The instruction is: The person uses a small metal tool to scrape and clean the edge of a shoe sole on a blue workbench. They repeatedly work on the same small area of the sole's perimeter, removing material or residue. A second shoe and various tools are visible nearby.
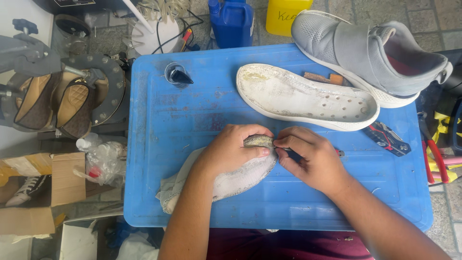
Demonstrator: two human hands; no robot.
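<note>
A grey-white shoe upper (236,180) with no sole lies upside down on the blue plastic work surface (159,115). My left hand (231,151) presses down on its toe end, fingers curled over the edge. My right hand (313,159) pinches a thin dark-handled tool (296,155) whose tip meets the upper's edge beside my left thumb. The detached white sole (308,96) lies just beyond my hands, inner side up, with glue residue and small holes.
A whole grey strap sneaker (370,53) rests at the far right corner. A red-black multi-tool (387,137) lies right of my hand. A small glass cup (175,74) sits at the far left. Blue jug (231,19), yellow container (284,17), shoe press (62,91) at left.
</note>
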